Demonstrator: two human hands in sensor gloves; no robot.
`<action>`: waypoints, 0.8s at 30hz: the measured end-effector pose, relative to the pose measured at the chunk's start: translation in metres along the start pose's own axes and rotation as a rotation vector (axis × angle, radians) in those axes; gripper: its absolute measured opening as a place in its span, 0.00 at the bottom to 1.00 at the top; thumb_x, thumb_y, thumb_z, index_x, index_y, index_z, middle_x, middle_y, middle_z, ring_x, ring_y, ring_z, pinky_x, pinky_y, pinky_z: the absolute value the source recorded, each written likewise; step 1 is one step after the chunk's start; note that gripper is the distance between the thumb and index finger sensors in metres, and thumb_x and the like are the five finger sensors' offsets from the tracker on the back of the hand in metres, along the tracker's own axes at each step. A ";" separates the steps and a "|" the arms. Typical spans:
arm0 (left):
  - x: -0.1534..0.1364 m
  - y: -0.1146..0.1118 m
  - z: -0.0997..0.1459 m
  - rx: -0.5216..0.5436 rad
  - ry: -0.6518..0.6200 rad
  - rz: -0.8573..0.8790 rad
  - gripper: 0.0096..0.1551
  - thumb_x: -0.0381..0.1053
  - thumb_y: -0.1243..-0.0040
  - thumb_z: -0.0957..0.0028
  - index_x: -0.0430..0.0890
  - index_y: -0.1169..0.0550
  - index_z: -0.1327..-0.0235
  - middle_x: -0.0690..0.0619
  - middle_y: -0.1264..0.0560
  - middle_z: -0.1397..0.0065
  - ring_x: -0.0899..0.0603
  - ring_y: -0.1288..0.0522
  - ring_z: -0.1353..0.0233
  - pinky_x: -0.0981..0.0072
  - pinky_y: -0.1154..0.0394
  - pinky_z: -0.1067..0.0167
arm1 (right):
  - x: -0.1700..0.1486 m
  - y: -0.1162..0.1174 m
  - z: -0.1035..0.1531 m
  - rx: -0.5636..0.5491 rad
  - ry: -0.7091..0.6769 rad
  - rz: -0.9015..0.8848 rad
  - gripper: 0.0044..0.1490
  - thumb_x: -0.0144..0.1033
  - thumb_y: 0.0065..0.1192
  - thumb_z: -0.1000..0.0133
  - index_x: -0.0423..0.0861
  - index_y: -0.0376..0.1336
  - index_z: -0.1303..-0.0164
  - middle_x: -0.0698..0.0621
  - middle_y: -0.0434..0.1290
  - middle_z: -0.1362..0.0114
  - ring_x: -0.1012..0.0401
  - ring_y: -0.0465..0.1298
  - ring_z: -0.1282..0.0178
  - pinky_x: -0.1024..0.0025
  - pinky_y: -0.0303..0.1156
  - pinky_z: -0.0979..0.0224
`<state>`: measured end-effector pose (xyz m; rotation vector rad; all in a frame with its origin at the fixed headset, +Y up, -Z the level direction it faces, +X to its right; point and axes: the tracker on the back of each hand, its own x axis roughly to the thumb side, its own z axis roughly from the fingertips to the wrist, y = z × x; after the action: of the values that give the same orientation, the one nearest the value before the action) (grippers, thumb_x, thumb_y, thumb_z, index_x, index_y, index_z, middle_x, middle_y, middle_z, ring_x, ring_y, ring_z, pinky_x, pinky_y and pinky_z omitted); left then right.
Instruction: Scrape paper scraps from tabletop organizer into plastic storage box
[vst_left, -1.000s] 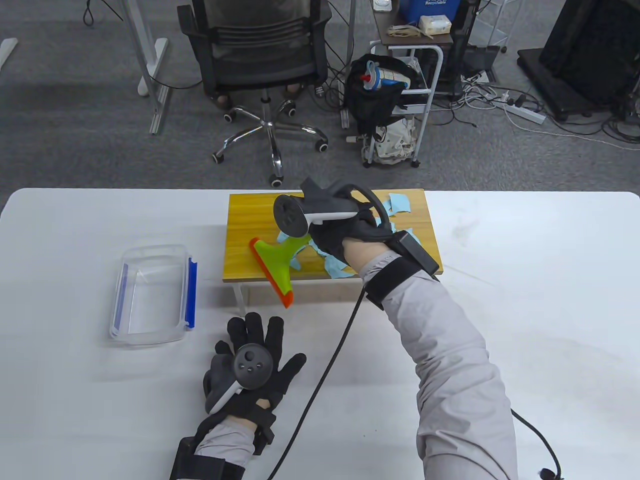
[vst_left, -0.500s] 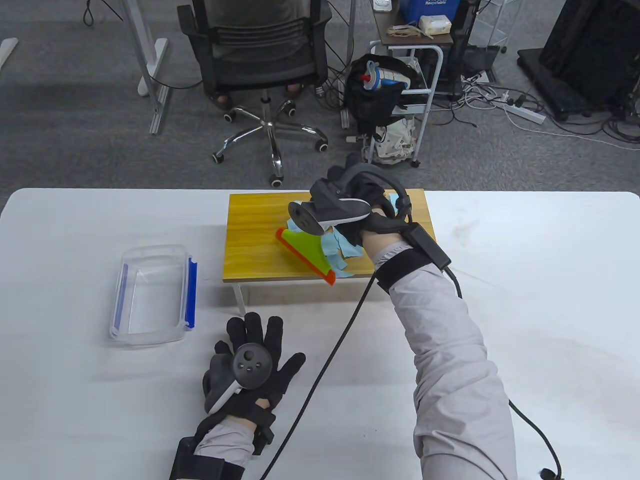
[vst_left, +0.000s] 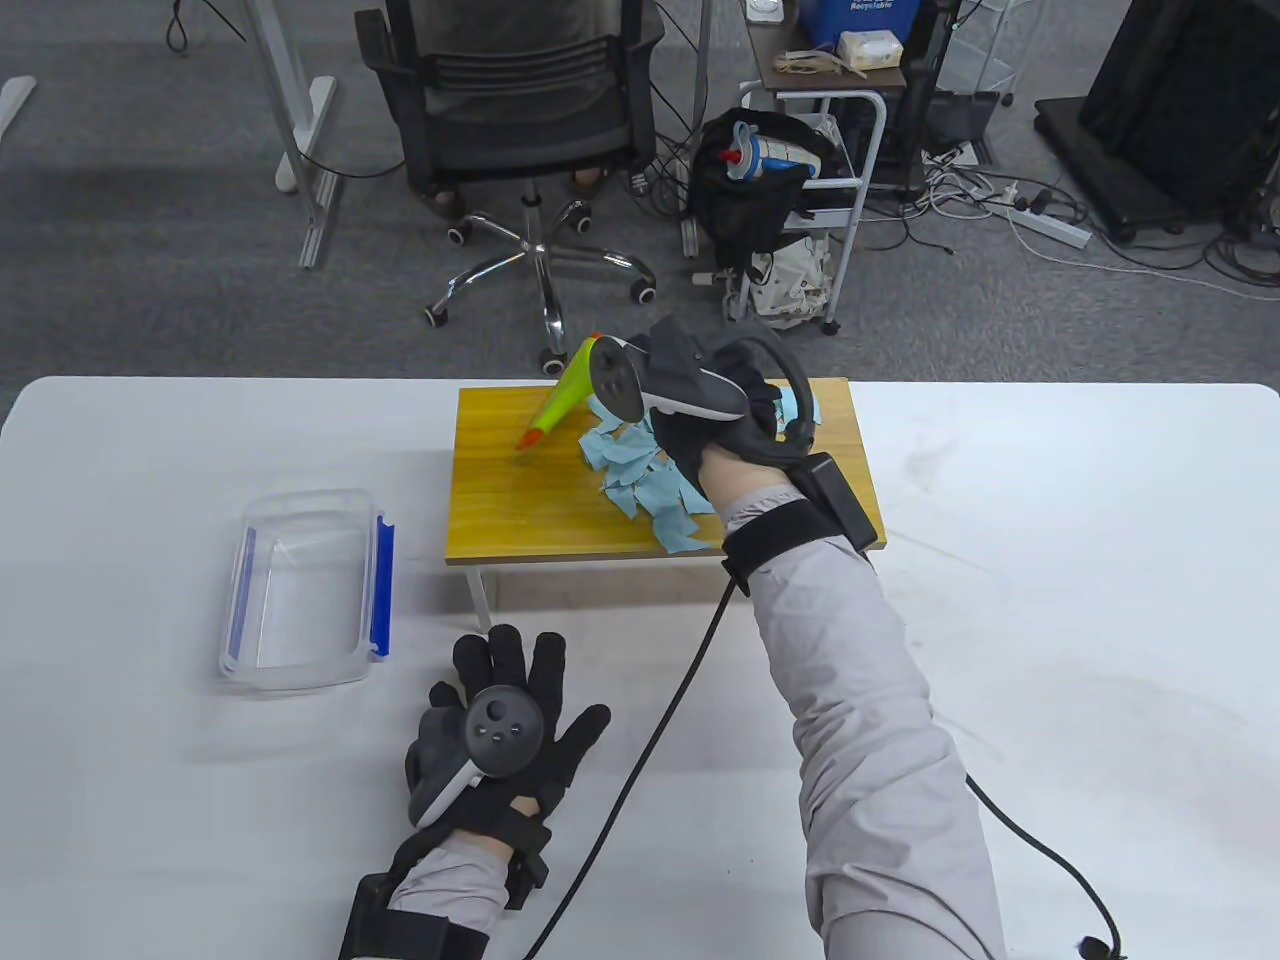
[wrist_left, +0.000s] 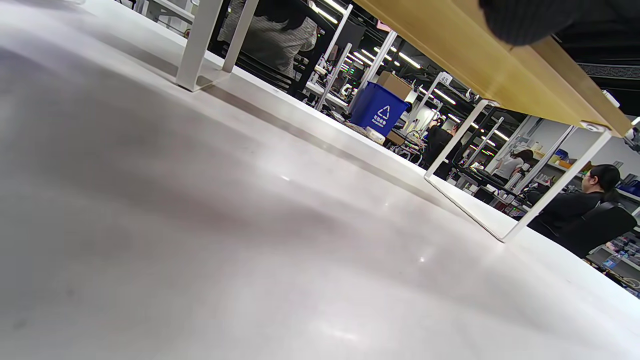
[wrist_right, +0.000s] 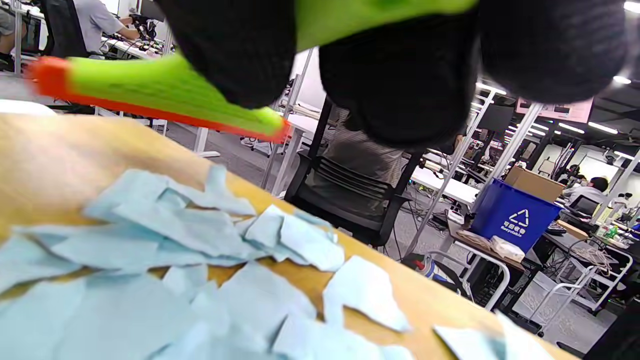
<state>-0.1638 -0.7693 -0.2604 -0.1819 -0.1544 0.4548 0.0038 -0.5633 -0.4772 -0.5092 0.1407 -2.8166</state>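
A wooden tabletop organizer (vst_left: 500, 480) stands on the white table, with a heap of light blue paper scraps (vst_left: 640, 475) on its right half. My right hand (vst_left: 700, 420) grips a green scraper with an orange blade (vst_left: 560, 405), raised above the organizer's far edge beside the scraps. In the right wrist view my fingers (wrist_right: 400, 75) wrap the scraper (wrist_right: 150, 95) above the scraps (wrist_right: 200, 250). A clear plastic storage box (vst_left: 300, 590) with blue clips lies to the left. My left hand (vst_left: 500, 720) rests flat on the table, fingers spread, holding nothing.
The organizer stands on thin white legs (wrist_left: 470, 165), seen from below in the left wrist view with its wooden top (wrist_left: 500, 70). A black cable (vst_left: 660, 730) runs from my right wrist across the table. An office chair (vst_left: 520, 130) and a cart (vst_left: 820, 170) stand beyond the table.
My right hand lifted the scraper off the organizer's front and swung it to the far edge, blade now raised. The scraps lie gathered in a heap on the right. The left hand stayed still.
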 end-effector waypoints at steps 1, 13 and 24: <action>0.000 0.000 0.000 -0.001 0.000 0.000 0.51 0.77 0.56 0.41 0.58 0.61 0.18 0.42 0.73 0.16 0.27 0.77 0.20 0.18 0.70 0.35 | 0.005 0.005 0.000 0.000 -0.006 0.029 0.44 0.40 0.72 0.49 0.51 0.53 0.25 0.38 0.74 0.36 0.47 0.84 0.58 0.53 0.81 0.59; -0.001 0.000 0.000 -0.006 0.002 0.006 0.50 0.77 0.56 0.41 0.58 0.61 0.18 0.42 0.73 0.15 0.27 0.77 0.20 0.18 0.69 0.34 | 0.008 -0.003 0.010 0.110 0.060 0.193 0.42 0.44 0.74 0.49 0.51 0.58 0.26 0.37 0.78 0.42 0.52 0.86 0.73 0.64 0.82 0.73; -0.001 0.000 -0.001 -0.003 0.004 0.010 0.50 0.77 0.56 0.41 0.58 0.61 0.18 0.42 0.73 0.16 0.27 0.77 0.20 0.18 0.69 0.34 | -0.020 -0.028 0.027 0.057 0.121 0.024 0.44 0.39 0.72 0.48 0.47 0.53 0.24 0.39 0.74 0.36 0.46 0.82 0.58 0.52 0.79 0.58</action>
<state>-0.1649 -0.7695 -0.2612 -0.1862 -0.1504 0.4638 0.0243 -0.5322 -0.4548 -0.3220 0.0899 -2.8191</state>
